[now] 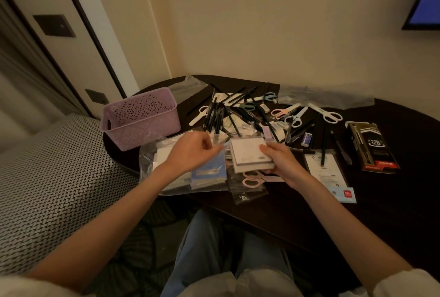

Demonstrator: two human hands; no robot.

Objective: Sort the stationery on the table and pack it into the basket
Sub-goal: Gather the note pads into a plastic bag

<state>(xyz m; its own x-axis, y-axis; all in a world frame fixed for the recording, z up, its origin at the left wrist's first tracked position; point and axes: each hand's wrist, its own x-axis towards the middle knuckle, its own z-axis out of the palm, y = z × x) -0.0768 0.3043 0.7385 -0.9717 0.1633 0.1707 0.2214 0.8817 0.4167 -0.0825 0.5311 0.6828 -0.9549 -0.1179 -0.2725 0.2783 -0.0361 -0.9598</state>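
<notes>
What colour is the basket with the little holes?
The basket is light purple, seen best in the head view.

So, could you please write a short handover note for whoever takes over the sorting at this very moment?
Right hand: holds a white pad stack above the table's near edge.
Left hand: fingers loosely curled beside the stack, over the clear bags; whether it pinches anything is unclear.
Basket: far left on the table; nothing visible inside.
Done: nothing packed, as far as can be seen.
Left: pens, scissors, erasers, boxed pens and bagged items all still lie loose on the table.
</notes>
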